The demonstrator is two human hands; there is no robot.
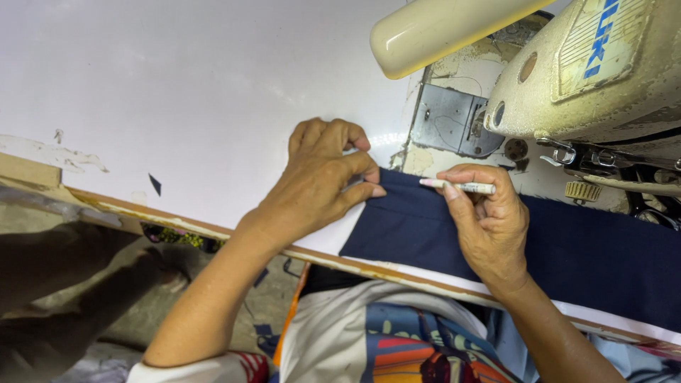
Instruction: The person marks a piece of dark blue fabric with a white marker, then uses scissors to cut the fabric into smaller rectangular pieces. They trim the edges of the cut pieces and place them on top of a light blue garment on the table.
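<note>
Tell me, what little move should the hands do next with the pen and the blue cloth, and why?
Probably lower the pen tip onto the cloth and make a small mark. The right hand holds the pen flat just above the cloth's top edge, its tip pointing toward the left hand, whose fingertips pinch the cloth's corner on the white table. The cloth looks steadied and ready.

A cream sewing machine (589,71) stands on the white table (177,92) — paint chipped.

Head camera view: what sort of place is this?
Probably a tailoring or garment workshop: a worn cream sewing machine on a white worktable, navy fabric under both hands.
</note>
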